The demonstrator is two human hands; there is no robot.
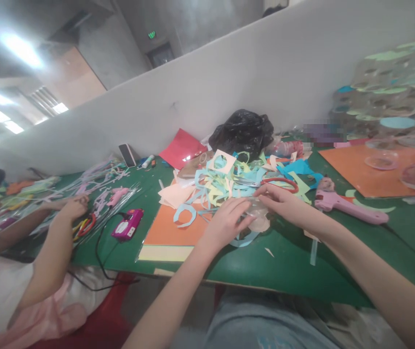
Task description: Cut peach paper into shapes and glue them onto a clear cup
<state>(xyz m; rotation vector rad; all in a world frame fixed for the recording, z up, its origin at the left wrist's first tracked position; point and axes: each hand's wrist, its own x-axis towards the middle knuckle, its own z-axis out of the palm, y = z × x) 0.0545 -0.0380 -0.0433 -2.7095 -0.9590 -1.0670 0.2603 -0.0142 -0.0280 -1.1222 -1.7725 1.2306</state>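
My left hand (227, 222) and my right hand (278, 198) meet over the table's front middle, fingers curled in around a small clear plastic cup (257, 209). A pale peach paper disc (260, 224) shows at the cup's lower side. Part of the cup is hidden by my fingers. Just beyond my right hand lie scissors (283, 182) with red handles, on a heap of cut paper scraps (222, 182). Under my left hand, a light blue paper ring (246, 240) shows in part. To the right of my right hand rests a pink glue gun (349, 207).
Clear cups with paper discs (398, 122) are stacked at the right, near orange sheets (349, 167). A black plastic bag (244, 131) sits against the low wall. At left, another person's hands (74, 207) work near pipe cleaners, a magenta box (127, 225) and a cable.
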